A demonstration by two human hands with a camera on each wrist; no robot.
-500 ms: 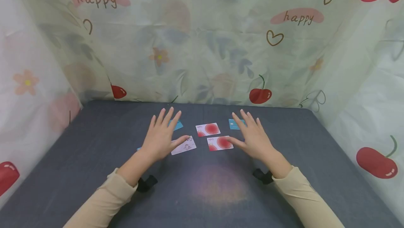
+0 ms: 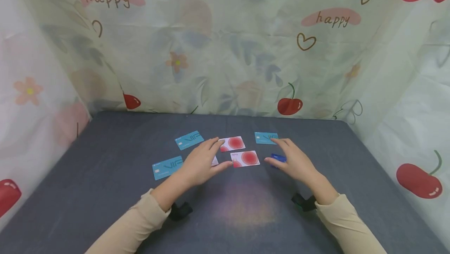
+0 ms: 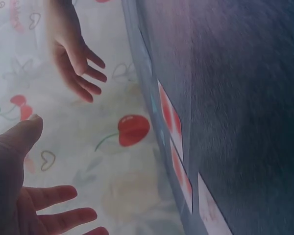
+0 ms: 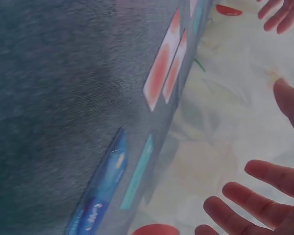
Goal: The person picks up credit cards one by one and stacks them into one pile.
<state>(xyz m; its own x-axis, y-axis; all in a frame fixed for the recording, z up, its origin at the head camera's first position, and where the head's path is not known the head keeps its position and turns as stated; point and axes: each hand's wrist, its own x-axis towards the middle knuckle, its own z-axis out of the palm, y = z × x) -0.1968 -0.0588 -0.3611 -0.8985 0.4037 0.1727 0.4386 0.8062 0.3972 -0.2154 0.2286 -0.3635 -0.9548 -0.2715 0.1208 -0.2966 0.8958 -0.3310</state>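
Over the middle of the dark table (image 2: 246, 211), the left hand (image 2: 201, 164) and right hand (image 2: 294, 162) are each shown with fingers loosely extended, the thumb set apart, and nothing held. Clock directions follow the head view, 12 o'clock pointing away from the person. The nearer red-and-white card (image 2: 245, 159) lies flat at 3 o'clock from the left hand and 9 o'clock from the right; its long axis runs roughly 9 to 3. The left hand appears the closer, its thumb tip reaching the card's near edge in this view. The farther red-and-white card (image 2: 235, 143) lies at 2 o'clock from the left hand. A pale card (image 2: 215, 161) is mostly hidden behind that hand; a dark blue item (image 2: 278, 157) shows between the right thumb and fingers. Outward, teal cards (image 2: 167, 167) lie at 9 and 11 o'clock from the left hand, another (image 2: 265, 138) at 10 from the right.
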